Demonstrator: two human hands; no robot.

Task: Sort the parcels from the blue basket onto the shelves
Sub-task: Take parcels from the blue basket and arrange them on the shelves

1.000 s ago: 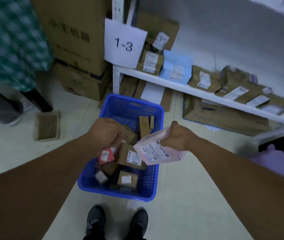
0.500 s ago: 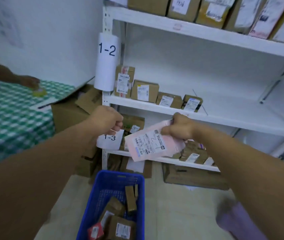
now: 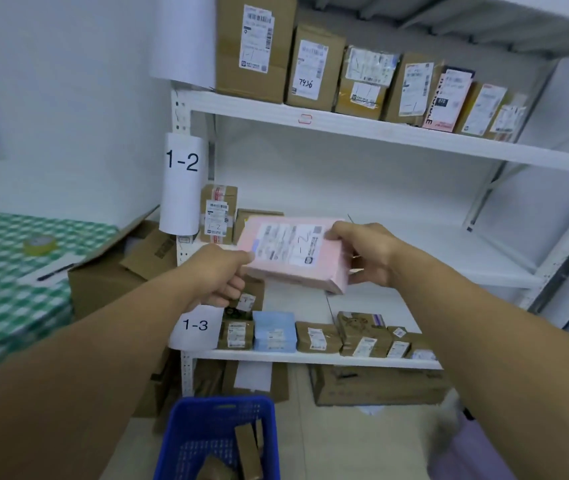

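A pink parcel (image 3: 293, 252) with a white label marked 1-2 is held flat in front of the middle shelf (image 3: 449, 258). My left hand (image 3: 219, 275) grips its left edge and my right hand (image 3: 362, 252) grips its right edge. The shelf post carries paper tags 1-2 (image 3: 182, 161) and 1-3 (image 3: 195, 325). Brown parcels (image 3: 219, 213) stand at the left end of the middle shelf, partly hidden by the pink parcel. The blue basket (image 3: 220, 438) sits on the floor below, with brown parcels inside.
The top shelf (image 3: 362, 131) holds a row of upright brown boxes. The lower shelf (image 3: 310, 356) holds small brown and blue parcels. A green checked table (image 3: 6, 271) with a tape roll and pen stands at the left, cardboard boxes (image 3: 116, 271) beside it.
The view rose from the basket to the shelves. My right hand lifted the pink parcel toward the 1-2 shelf and my left hand, empty before, took its left edge.
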